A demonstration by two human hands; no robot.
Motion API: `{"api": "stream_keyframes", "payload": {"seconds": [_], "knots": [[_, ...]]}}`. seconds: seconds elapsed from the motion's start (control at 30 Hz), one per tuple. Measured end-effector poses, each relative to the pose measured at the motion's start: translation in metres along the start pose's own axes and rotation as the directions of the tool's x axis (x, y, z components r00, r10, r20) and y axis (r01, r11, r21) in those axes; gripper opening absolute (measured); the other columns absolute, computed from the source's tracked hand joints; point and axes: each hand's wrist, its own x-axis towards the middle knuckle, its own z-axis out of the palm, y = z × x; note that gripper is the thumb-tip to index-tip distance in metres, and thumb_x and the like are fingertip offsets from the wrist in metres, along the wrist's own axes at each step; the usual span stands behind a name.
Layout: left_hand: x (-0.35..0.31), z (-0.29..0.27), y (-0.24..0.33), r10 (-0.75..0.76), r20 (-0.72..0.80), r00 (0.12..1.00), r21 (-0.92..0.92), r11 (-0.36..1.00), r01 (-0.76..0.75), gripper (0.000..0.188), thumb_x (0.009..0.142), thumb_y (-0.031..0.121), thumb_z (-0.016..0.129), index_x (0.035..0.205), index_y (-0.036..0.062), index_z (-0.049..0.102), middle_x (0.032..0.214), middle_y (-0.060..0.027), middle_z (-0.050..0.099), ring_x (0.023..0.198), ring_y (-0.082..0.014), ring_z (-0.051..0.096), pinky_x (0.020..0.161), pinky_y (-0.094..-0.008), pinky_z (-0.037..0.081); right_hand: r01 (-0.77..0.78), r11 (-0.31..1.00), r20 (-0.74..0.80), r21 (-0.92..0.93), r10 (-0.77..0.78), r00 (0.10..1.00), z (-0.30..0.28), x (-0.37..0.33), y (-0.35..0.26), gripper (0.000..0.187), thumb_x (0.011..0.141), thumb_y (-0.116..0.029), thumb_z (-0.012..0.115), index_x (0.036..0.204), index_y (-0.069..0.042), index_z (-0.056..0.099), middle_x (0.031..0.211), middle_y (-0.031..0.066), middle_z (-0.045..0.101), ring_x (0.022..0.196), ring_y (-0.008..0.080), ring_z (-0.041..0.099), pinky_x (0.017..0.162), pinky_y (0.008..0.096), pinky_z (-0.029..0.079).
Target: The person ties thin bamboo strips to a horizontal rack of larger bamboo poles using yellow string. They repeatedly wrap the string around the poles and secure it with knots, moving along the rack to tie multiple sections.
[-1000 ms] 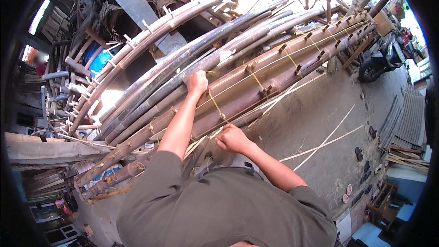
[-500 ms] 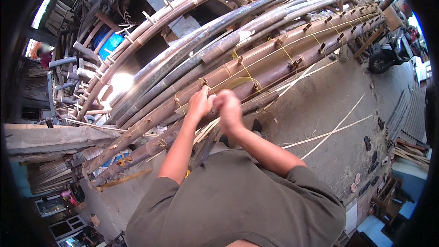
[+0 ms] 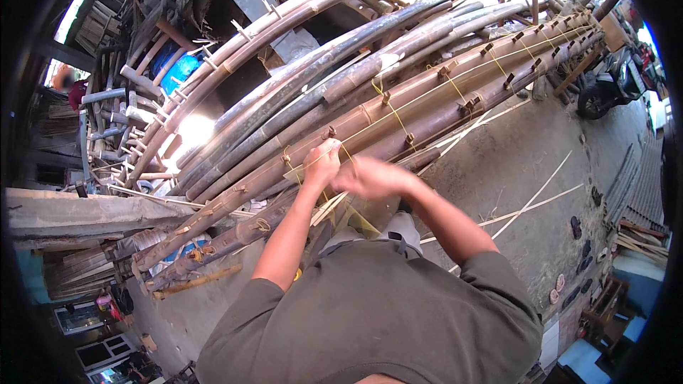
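Observation:
Two long brown bamboo poles run side by side: a far pole (image 3: 356, 119) and a near pole (image 3: 491, 97), both set with short pegs. Yellow cord (image 3: 396, 117) is strung between their pegs. My left hand (image 3: 321, 162) is closed at the far pole, just below a peg (image 3: 331, 131), with yellow cord at its fingers. Close beside it, over the gap between the poles, my right hand (image 3: 373, 178) is smeared by motion, so its fingers do not show clearly. A loose yellow band (image 3: 363, 222) hangs below the hands, in front of my legs.
Grey weathered bamboo poles (image 3: 299, 92) lie beyond, behind them a curved pole with pale pegs (image 3: 235, 60). Thin pale strips (image 3: 530, 203) cross on the concrete floor. A motorcycle (image 3: 605, 92) stands far right, sandals (image 3: 583, 249) below it. A person (image 3: 75, 92) is at far left.
My right hand has moved down and slightly right, toward my body. The yellow loop that lay over the poles now hangs below my hands. My left hand stays by the peg.

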Motion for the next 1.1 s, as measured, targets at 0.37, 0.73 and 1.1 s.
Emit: {"api": "stream_keyframes", "payload": {"seconds": [0.37,0.73,1.1], "knots": [[0.132,0.005,-0.019,0.081,-0.245,0.966,-0.011,0.996,-0.087,0.029,0.1,0.028,0.049,0.1,0.0066,0.069,0.081,-0.0143,0.072,0.075,-0.0327,0.07,0.07,-0.0429,0.055,-0.027,0.884,-0.193,-0.467,-0.072,0.978,0.086,-0.034,0.044,0.036,0.091,-0.026,0.057,0.063,-0.005,0.062,0.064,0.0151,0.063,0.069,0.0342,0.064,0.092,0.0416,0.049],[0.022,-0.102,-0.063,0.0,-0.132,0.991,0.148,0.989,0.02,0.027,0.096,0.025,0.052,0.108,0.0027,0.061,0.1,-0.0296,0.066,0.098,-0.0473,0.063,0.082,-0.0554,0.05,-0.46,0.327,0.21,0.826,0.578,0.789,0.187,-0.002,0.017,0.028,0.098,-0.034,0.057,0.116,-0.013,0.063,0.102,0.0042,0.065,0.098,0.0168,0.062,0.085,0.0375,0.05],[-0.053,-0.03,-0.172,0.324,-0.086,0.942,-0.348,0.876,-0.333,0.03,0.092,0.015,0.059,0.119,0.0029,0.055,0.117,-0.0209,0.06,0.114,-0.0327,0.056,0.095,-0.0447,0.047,-0.239,0.966,-0.057,-0.102,0.234,0.971,0.127,0.166,-0.071,0.047,0.101,-0.042,0.042,0.098,-0.001,0.065,0.094,0.0173,0.062,0.096,0.0264,0.058,0.091,0.0458,0.04]]}}
